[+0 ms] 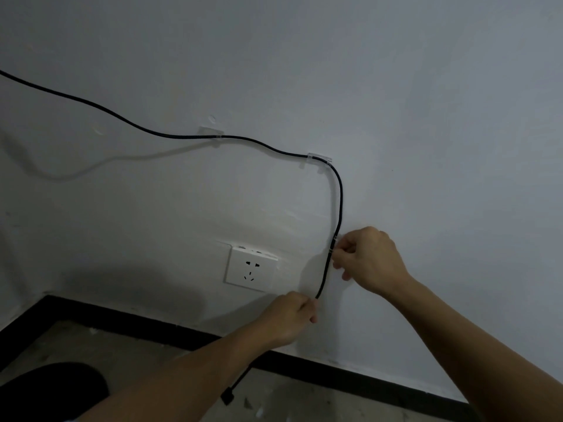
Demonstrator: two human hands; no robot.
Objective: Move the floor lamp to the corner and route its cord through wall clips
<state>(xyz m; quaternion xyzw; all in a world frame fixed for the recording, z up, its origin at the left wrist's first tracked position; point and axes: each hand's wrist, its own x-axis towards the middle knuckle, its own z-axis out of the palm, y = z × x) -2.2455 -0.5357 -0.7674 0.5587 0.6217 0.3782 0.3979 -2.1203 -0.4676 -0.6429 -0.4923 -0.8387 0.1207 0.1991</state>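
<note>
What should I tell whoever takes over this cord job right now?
Left hand: shut on the cord below the third clip, holding it taut.
Right hand: fingers pinched at the third clip, pressing the cord in.
Done: cord runs through the first clip and second clip, then bends down the wall.
Left: finish seating the third clip, then put the plug, hanging near the floor, into the outlet. The lamp is out of view.
</note>
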